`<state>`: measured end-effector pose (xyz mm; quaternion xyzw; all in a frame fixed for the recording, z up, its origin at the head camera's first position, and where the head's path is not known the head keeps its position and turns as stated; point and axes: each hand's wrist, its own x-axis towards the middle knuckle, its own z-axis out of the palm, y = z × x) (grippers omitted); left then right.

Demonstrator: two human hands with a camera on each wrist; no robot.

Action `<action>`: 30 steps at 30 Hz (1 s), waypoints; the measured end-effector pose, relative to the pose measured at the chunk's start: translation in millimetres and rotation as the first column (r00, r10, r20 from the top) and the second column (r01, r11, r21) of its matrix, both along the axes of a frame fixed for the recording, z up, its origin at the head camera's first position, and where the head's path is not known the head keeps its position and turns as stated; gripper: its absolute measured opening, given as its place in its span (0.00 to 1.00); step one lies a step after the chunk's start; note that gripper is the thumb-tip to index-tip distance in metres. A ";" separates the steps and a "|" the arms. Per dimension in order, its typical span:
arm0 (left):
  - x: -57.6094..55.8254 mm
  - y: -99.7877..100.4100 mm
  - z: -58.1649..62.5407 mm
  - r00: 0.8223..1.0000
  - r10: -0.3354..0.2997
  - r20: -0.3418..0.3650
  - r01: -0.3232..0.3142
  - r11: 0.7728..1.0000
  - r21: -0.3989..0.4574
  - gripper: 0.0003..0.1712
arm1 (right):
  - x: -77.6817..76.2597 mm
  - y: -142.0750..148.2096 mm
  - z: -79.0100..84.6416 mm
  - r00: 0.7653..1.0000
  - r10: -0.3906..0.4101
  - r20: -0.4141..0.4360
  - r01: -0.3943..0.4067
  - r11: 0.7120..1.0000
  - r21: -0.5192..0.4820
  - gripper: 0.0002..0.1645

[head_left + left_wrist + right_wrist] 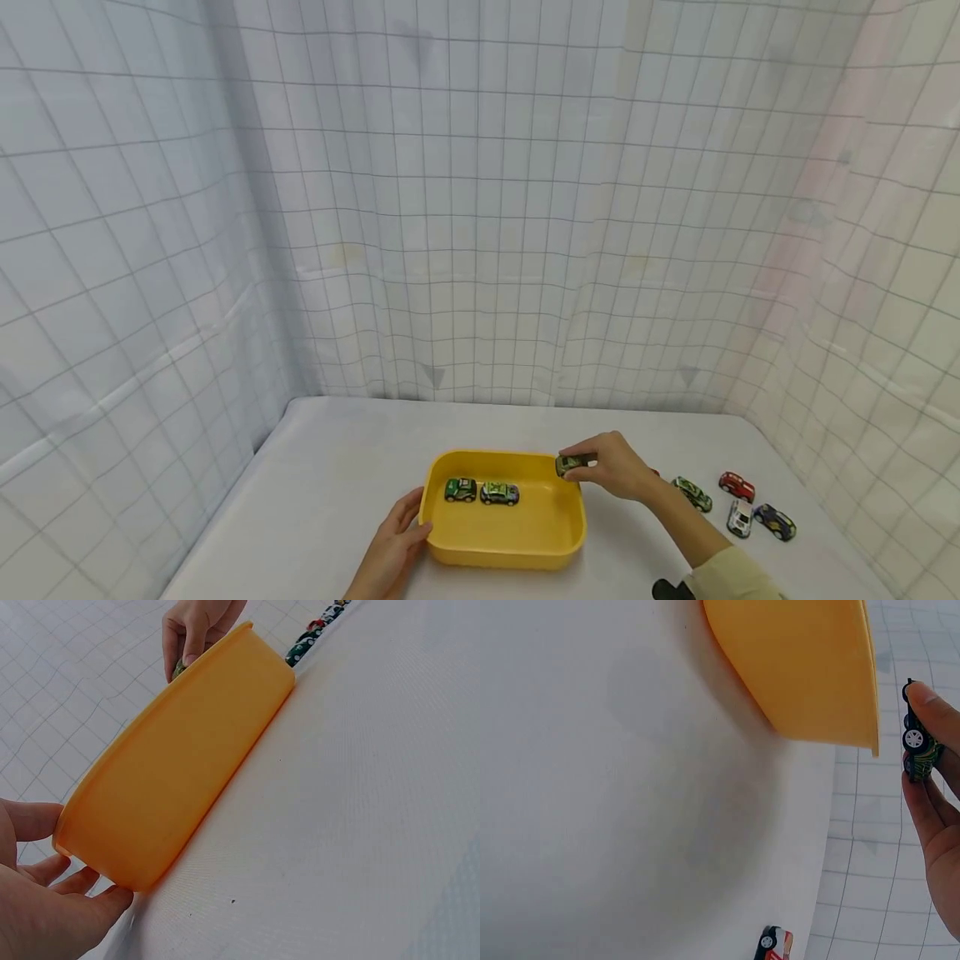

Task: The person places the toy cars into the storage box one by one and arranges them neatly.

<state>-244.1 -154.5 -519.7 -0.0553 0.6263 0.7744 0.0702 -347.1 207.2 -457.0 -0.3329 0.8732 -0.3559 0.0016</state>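
My right hand (613, 467) pinches a green toy car (572, 463) between thumb and fingertips, over the far right corner of a yellow plastic tray (502, 533). In the right wrist view the pinched car (918, 742) shows its wheels and stands above rim height. My left hand (393, 537) grips the tray's left end, thumb at the rim and fingers against the outer wall (112, 862). Two toy cars lie inside on the tray's left side: a dark green one (461, 490) and a lighter green patterned one (499, 493).
Right of the tray, on the white table (315, 467), lie a green car (692, 494), a red car (737, 486), a white car (739, 518) and a dark blue car (775, 522). Another red piece is mostly hidden behind my right wrist. White gridded curtains (465, 250) surround the table.
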 end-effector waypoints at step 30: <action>1.5 0.4 1.1 1.000 -0.022 -0.022 0.022 1.000 -0.003 0.39 | -0.7 -62.0 -45.8 0.970 -0.039 -0.241 0.108 0.955 0.277 0.17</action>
